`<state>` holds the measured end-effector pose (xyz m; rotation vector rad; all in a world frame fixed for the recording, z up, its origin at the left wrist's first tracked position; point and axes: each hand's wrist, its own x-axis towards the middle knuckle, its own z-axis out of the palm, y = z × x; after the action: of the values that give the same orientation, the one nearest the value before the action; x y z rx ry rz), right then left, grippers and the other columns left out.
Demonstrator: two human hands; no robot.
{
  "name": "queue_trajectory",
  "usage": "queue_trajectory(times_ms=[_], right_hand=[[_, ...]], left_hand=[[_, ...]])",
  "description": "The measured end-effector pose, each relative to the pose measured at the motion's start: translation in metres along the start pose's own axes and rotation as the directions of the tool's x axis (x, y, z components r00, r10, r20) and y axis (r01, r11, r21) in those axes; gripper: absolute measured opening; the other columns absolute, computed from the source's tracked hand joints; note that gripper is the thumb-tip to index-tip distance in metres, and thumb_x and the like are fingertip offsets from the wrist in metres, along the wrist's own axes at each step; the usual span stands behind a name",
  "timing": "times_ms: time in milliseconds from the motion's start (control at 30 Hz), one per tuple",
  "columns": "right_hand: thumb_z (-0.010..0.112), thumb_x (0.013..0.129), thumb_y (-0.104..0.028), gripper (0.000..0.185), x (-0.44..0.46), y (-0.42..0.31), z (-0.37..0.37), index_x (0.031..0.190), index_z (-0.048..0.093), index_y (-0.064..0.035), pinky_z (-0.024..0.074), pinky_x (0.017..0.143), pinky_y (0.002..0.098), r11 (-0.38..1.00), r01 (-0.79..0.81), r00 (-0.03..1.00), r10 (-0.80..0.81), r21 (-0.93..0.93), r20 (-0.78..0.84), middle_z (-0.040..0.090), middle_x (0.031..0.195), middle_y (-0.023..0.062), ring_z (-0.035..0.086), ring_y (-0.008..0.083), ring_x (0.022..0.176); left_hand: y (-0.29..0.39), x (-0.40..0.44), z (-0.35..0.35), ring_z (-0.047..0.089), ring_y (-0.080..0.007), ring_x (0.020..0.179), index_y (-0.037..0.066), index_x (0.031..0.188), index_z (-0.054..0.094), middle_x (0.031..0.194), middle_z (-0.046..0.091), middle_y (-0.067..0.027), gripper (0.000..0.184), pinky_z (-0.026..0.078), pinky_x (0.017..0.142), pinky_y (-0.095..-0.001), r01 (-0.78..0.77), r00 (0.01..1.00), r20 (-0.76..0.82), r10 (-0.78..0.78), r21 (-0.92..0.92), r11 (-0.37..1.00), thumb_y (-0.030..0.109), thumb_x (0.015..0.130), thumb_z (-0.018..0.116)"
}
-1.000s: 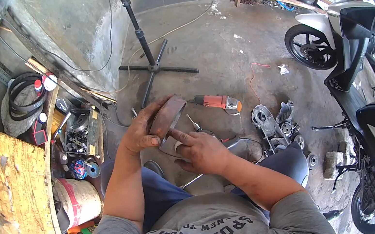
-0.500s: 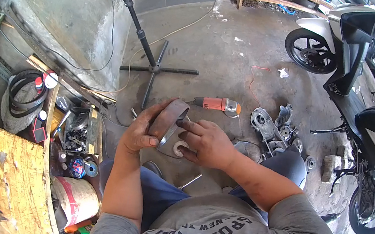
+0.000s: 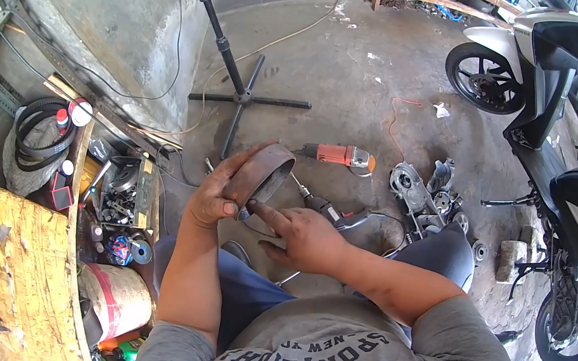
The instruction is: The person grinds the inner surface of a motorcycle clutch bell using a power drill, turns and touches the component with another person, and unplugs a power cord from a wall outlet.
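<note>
My left hand (image 3: pixel 209 197) grips a rusty brown clutch drum (image 3: pixel 253 175) by its outer wall, thumb near the lower rim. The drum is tilted, its hollow side turned to the right. My right hand (image 3: pixel 306 240) has its index finger stretched to the drum's lower inner edge, with the thumb apart below; I see nothing held in it. Just beyond the right hand, a dark power drill (image 3: pixel 330 210) lies on the floor with its bit toward the drum. An orange angle grinder (image 3: pixel 338 156) rests further out.
Engine parts (image 3: pixel 416 189) lie by my right knee. A standing fan (image 3: pixel 241 97) has its cross base ahead. Scooters (image 3: pixel 545 92) stand on the right. On the left are a box of metal parts (image 3: pixel 122 192), black belts (image 3: pixel 43 130) and a wooden board (image 3: pixel 17 273). Cables cross the floor.
My right hand has moved left and slightly down, its index finger now at the drum's edge. The drum has risen slightly and turned. The drill has come into view; the pale ring below is now hidden.
</note>
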<state>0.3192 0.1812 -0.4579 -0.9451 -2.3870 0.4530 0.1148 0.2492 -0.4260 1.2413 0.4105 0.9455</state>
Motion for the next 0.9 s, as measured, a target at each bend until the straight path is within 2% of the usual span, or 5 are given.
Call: queue_trajectory(times_ms=[167,300,467,667,900], right_hand=[[0.071,0.085,-0.025,0.066,0.001,-0.016,-0.002,0.145,0.047,-0.0095,0.0488,0.064,0.0370,0.905,-0.080,0.996,0.057,0.419,0.067,0.065,0.082,0.0098,0.062,0.0280,0.070],[0.071,0.086,-0.021,0.065,-0.003,-0.017,0.002,0.145,0.046,-0.0105,0.0483,0.061,0.0366,0.494,-0.133,0.991,0.086,0.859,0.104,0.066,0.083,0.0097,0.062,0.0272,0.068],[0.075,0.083,-0.016,0.067,0.000,-0.011,0.000,0.145,0.048,-0.0125,0.0462,0.062,0.0316,0.711,-0.283,0.958,0.246,0.643,0.149,0.060,0.076,0.0059,0.055,0.0201,0.064],[0.073,0.083,-0.015,0.063,0.002,0.013,-0.003,0.142,0.051,-0.0132,0.0472,0.064,0.0341,0.894,-0.216,0.976,0.207,0.393,0.067,0.062,0.080,0.0078,0.058,0.0236,0.067],[0.069,0.083,-0.016,0.061,0.006,0.042,-0.017,0.142,0.051,-0.0179,0.0514,0.069,0.0390,0.973,-0.212,0.977,0.208,0.087,0.043,0.064,0.092,0.0105,0.065,0.0311,0.079]], left_hand=[[-0.007,0.001,-0.004,0.049,-0.0291,0.132,-0.004,0.148,0.041,0.146,0.051,-0.0192,0.118,0.032,0.114,-0.0366,-0.027,0.999,-0.029,0.029,0.072,0.997,0.047,0.053,0.088],[-0.007,0.003,-0.003,0.052,-0.0277,0.127,-0.004,0.149,0.037,0.143,0.052,-0.0170,0.108,0.037,0.110,-0.0368,-0.010,0.995,-0.091,0.034,0.245,0.969,0.057,0.068,0.074],[-0.018,0.000,-0.002,0.053,-0.0243,0.123,-0.001,0.144,0.047,0.138,0.056,-0.0149,0.088,0.035,0.108,-0.0341,0.061,0.959,-0.277,-0.063,-0.017,0.998,0.047,0.074,0.071],[-0.017,0.001,0.004,0.060,-0.0240,0.109,0.002,0.140,0.051,0.130,0.060,-0.0152,0.074,0.049,0.092,-0.0357,0.064,0.927,-0.373,-0.042,0.046,0.997,0.050,0.084,0.061],[-0.002,0.004,0.008,0.068,-0.0277,0.082,0.009,0.136,0.052,0.116,0.065,-0.0160,0.069,0.054,0.048,-0.0363,0.326,0.803,-0.462,-0.376,-0.187,0.927,0.061,0.090,0.052]])
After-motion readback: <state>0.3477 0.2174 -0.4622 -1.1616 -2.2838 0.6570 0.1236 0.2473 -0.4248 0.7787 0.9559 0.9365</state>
